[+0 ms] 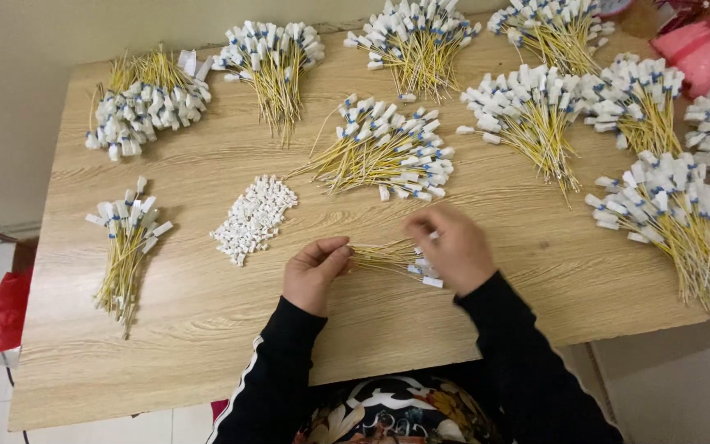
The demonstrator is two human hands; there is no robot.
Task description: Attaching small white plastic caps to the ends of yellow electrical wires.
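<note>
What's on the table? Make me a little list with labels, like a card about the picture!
Left hand: left hand pinches the bare ends of a small bundle of yellow wires
Right hand: right hand covers the bundle's white-tipped end
Loose bits: pile of small white caps left of the hands
Finished-looking bundles: many, fanned across the wooden table
Nearest bundle: bundle behind the hands

Yellow wires (384,256) with white, blue-marked tags; pale wood-grain table (207,329); black sleeves (281,370) — white-striped.
</note>
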